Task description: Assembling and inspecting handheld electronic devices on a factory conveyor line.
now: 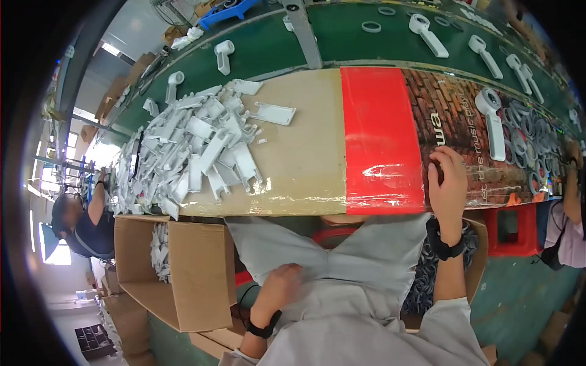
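My right hand rests at the front edge of the covered work surface, just right of its red band. Its fingers are loosely bent, with thumb and forefinger apart and nothing between them. My left hand is low over my lap, with its fingertips blurred, and I cannot make out anything in it. Beyond the right hand lies a white part with a round head and straight handle, like a handheld fan's body. Beside it is a pile of grey rings. White plastic handle shells are heaped on the left.
Behind the surface runs a green conveyor belt carrying several white round-headed parts and grey rings. An open cardboard box stands lower left. Grey rings fill another box by my right side. Other people sit at left and far right.
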{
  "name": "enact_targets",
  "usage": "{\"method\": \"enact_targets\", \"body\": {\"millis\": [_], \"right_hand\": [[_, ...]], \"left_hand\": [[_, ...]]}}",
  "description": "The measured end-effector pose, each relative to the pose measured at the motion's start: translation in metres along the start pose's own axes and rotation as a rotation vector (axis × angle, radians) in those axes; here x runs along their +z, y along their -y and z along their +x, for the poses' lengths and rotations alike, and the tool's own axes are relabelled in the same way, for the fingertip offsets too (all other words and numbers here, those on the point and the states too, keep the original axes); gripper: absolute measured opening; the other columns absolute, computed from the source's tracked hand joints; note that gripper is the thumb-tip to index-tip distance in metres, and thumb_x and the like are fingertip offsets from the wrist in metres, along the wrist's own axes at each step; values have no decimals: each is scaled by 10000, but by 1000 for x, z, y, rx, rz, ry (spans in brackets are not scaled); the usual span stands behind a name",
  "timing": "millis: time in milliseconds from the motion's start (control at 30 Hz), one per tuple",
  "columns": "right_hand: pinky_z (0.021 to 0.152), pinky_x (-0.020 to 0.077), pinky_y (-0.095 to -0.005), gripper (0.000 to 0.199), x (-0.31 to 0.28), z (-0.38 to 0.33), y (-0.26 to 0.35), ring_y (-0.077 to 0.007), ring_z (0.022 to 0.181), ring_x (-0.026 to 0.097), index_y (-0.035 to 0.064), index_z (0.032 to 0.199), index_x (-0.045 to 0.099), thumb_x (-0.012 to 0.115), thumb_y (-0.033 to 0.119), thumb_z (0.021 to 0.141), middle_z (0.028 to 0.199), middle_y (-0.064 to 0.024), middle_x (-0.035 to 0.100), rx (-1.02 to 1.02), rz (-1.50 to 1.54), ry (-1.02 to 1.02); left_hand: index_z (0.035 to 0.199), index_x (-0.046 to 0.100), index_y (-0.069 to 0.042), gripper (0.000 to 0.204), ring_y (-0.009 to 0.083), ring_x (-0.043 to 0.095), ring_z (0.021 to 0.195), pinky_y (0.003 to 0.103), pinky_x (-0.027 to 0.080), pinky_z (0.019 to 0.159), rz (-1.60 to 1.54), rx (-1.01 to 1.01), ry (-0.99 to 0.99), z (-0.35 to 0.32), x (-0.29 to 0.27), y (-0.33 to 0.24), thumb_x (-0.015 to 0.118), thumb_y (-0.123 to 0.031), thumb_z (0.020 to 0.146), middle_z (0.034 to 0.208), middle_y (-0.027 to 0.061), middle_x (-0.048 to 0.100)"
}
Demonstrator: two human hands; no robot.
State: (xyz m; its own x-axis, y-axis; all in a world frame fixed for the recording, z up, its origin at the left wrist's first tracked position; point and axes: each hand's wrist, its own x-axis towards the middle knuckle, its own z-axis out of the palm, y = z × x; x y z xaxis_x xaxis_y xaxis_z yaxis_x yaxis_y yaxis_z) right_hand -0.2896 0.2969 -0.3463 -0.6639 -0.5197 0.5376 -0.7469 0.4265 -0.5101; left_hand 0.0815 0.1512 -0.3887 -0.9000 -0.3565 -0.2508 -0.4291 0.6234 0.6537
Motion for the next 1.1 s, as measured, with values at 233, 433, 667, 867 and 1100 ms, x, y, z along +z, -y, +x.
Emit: {"method": "enact_targets", "body": {"millis": [233,433,667,867,1100], "right_hand": [[822,434,-396,143,-1,1,0,-319,961,533,5,922,569,577,23,780,1033,-110,566,52,55,-20],[818,438,-390,149,-2,-1,-1,-321,961,533,2,920,568,578,15,772,1041,-109,563,43,77,6],[815,441,-389,158,5,6,0,-322,959,543,-1,924,568,575,2,767,1053,-115,565,97,88,50],[836,447,-374,169,-7,16,1,-310,962,578,0,942,581,555,-14,776,1030,-130,593,138,62,-11],[779,461,-375,136,-2,7,10,-327,886,582,-3,897,586,565,-7,764,960,-145,599,181,76,-49]], "left_hand": [[1069,574,3,288,383,552,997,408,453,860,40,-60,-79,12,-13,-14,580,-33,783,1083,181,593],[1061,574,5,275,376,550,1008,397,452,867,-47,-76,31,11,1,-10,583,-32,789,1090,179,590],[1055,577,8,267,384,546,1011,398,448,870,-38,-96,40,31,-5,-8,580,-30,791,1076,179,595],[1073,583,-6,298,370,557,994,401,450,866,9,-93,-10,74,-38,7,587,-28,776,1074,177,602],[1095,584,-19,333,353,573,970,398,470,826,-136,176,241,106,1,-9,611,-71,768,1051,185,607]]}}
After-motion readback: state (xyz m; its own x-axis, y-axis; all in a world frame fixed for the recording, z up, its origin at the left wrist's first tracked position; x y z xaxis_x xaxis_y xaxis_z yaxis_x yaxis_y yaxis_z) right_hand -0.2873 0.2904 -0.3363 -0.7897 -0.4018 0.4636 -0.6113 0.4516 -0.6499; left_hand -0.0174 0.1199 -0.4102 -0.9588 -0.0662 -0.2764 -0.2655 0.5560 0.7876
